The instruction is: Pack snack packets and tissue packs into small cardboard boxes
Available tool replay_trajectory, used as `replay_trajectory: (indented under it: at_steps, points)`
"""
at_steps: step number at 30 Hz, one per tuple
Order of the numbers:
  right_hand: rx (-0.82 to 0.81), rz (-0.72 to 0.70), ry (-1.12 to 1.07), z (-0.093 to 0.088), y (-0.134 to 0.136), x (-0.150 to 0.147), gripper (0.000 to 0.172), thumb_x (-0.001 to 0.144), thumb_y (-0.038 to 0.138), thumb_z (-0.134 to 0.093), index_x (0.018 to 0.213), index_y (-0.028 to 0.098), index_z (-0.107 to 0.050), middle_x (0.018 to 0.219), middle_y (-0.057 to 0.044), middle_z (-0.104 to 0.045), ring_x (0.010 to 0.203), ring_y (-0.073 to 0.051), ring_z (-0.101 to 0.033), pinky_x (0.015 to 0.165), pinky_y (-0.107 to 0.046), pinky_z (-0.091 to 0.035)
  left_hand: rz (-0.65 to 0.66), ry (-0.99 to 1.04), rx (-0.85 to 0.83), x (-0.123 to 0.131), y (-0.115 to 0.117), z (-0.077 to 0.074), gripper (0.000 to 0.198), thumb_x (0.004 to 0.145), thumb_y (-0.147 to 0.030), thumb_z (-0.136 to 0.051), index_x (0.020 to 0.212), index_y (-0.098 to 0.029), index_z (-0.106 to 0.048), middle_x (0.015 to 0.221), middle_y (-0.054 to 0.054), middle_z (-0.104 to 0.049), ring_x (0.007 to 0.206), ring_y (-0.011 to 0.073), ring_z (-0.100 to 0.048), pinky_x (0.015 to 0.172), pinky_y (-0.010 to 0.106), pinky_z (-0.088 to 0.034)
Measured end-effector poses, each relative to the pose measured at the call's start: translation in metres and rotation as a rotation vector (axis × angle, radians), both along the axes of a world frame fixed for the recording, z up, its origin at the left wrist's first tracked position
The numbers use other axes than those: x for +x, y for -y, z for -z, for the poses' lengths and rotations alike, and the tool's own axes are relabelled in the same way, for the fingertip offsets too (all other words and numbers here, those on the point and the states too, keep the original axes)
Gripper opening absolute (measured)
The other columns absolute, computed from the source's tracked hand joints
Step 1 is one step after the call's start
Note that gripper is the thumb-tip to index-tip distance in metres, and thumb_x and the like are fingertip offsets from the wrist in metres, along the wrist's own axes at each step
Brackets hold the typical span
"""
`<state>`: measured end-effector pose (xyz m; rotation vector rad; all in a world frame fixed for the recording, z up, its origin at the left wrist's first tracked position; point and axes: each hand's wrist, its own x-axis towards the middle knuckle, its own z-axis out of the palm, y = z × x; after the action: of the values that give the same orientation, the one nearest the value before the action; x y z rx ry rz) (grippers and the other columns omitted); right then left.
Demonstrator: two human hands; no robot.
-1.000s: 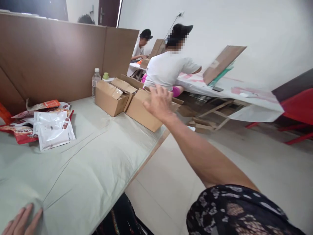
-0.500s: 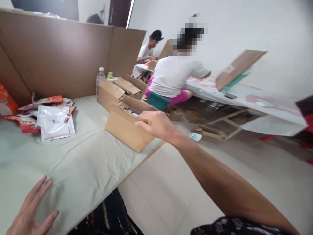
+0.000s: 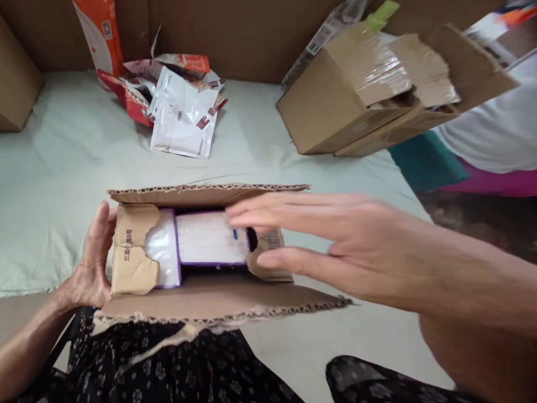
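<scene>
An opened cardboard box [image 3: 136,288] lies in front of me at the table's near edge, its torn long flaps spread. Inside are white packets with purple edges [image 3: 212,238], one at the left end partly under a short flap. My left hand [image 3: 94,263] grips the box's left end, thumb and fingers around it, some fingers hidden. My right hand [image 3: 319,235] reaches over the box's right end, fingers apart and slightly blurred, with the fingertips over the packets and nothing held between them.
White and red pouches [image 3: 184,112] lie behind the box on the green-covered table [image 3: 251,162]. Two more cardboard boxes [image 3: 331,106] stand at the back right beside a clear bottle [image 3: 319,39]. Cardboard walls [image 3: 235,39] rise behind. A person's white shirt [image 3: 490,131] shows at right.
The box has moved from the table's right side to in front of me. My left hand has come onto its left end; my right hand has let go of its edge and opened. The view has turned left.
</scene>
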<state>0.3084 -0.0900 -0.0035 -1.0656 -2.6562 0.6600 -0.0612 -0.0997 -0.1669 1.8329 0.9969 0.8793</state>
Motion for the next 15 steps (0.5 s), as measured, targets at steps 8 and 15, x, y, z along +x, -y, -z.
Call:
replay_trajectory:
  at_steps: [8,15]
  points:
    - [0.223,-0.083,0.404,0.038,-0.014,-0.054,0.066,0.090,0.031,-0.073,0.148,0.005,-0.057,0.132,-0.025,-0.071,0.114,-0.037,-0.069,0.099,-0.054,-0.056,0.029,0.090,0.077,0.005,0.005,0.011,0.127,0.081,-0.058,-0.087,0.171,-0.040,0.000,0.178,0.015,-0.021,0.159,0.0538,-0.028,0.126,0.079,-0.026]
    - [0.294,0.100,0.109,0.021,-0.007,-0.031,0.057,0.088,0.020,-0.066,0.145,0.019,-0.058,0.125,-0.015,-0.075,0.107,-0.031,-0.072,0.093,-0.049,-0.059,0.072,0.007,0.103,0.006,-0.003,0.007,0.126,0.080,-0.068,-0.083,0.171,-0.041,0.000,0.174,0.013,-0.030,0.155,0.0509,-0.039,0.124,0.073,-0.038]
